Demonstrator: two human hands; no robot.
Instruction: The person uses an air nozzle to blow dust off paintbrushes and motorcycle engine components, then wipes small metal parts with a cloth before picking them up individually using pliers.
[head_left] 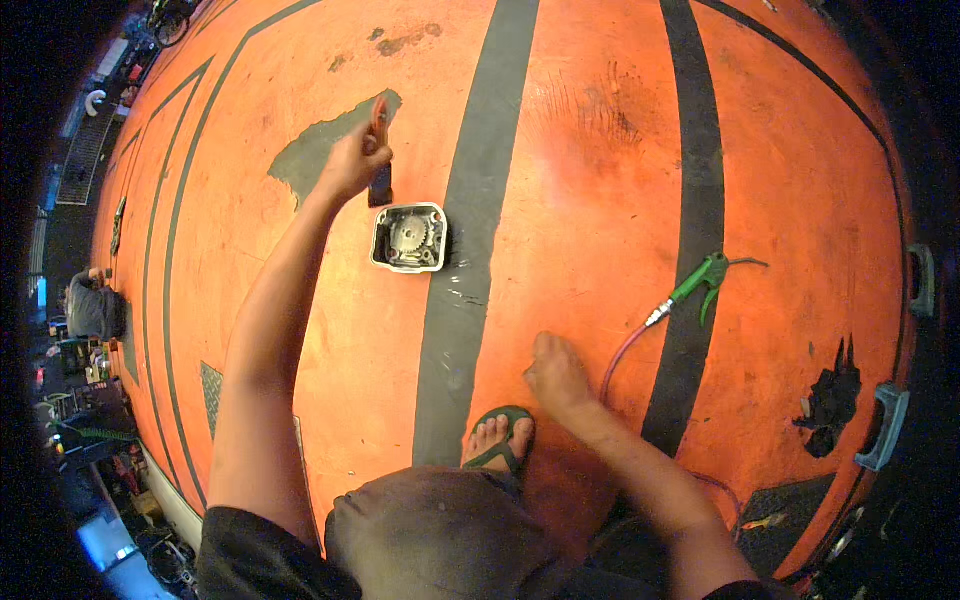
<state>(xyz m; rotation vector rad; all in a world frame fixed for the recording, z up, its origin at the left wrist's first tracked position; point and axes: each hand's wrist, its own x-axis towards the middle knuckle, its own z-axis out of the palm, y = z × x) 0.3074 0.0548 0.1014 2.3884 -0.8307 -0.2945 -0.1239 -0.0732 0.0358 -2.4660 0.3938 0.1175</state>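
Note:
My left hand (355, 165) is closed round a brush (380, 185) with an orange handle and a dark lower end. The brush points down, just above a squarish metal housing (376, 250) on the orange floor. A round toothed gear (410, 234) and small metal parts lie inside the housing. Lower down, close to my foot, my right hand (560, 377) is curled into a fist and slightly blurred. Whatever it holds, if anything, is hidden.
A green air blow gun (700, 278) on a pink hose lies to the right, across a dark stripe. My foot in a green flip-flop (500, 438) is near the bottom. Black rags (830, 400) lie far right. Another person (95, 303) is at the far left, beside cluttered gear.

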